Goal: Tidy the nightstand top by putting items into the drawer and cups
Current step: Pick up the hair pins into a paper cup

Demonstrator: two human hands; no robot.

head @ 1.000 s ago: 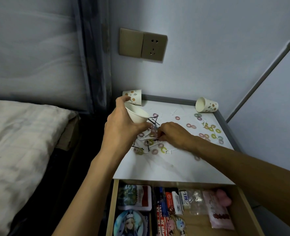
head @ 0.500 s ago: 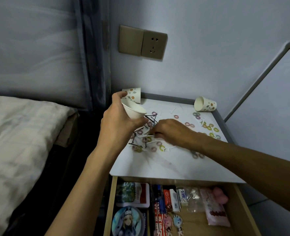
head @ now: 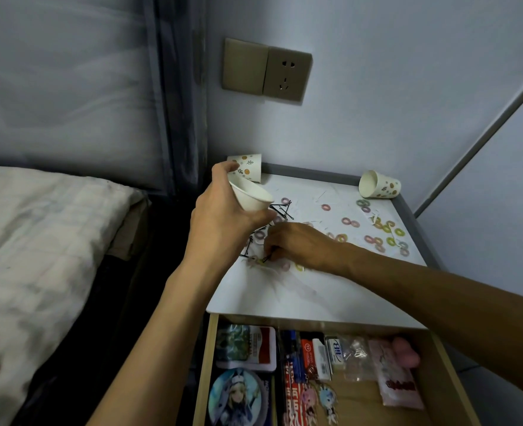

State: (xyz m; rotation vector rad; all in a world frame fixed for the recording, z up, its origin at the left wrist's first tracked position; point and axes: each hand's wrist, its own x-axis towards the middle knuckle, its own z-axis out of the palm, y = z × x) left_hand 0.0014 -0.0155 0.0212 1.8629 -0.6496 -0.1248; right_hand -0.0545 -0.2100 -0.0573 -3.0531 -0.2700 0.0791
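Barely begun, I judge — left grip (head: 220, 219) clasps a tilted cup (head: 251, 198), right grip (head: 297, 244) pinches a hairpin (head: 266, 258), while rings (head: 377, 239) litter the table (head: 315, 296).

The bed (head: 39, 241) is left of the nightstand (head: 315, 296). A socket (head: 266, 70) is on the wall behind it. The back left cup (head: 249, 167) sits in one far corner of the top. The back right cup (head: 380, 184) lies on its side in the other. The left hand (head: 223, 216) holds a third cup (head: 252, 196), tipped, above the top. Just below it, the right hand (head: 297, 244) pinches pins (head: 283, 208). Rings (head: 369, 239) lie to the right. The drawer (head: 203, 373) sticks out in front, with small things in it.
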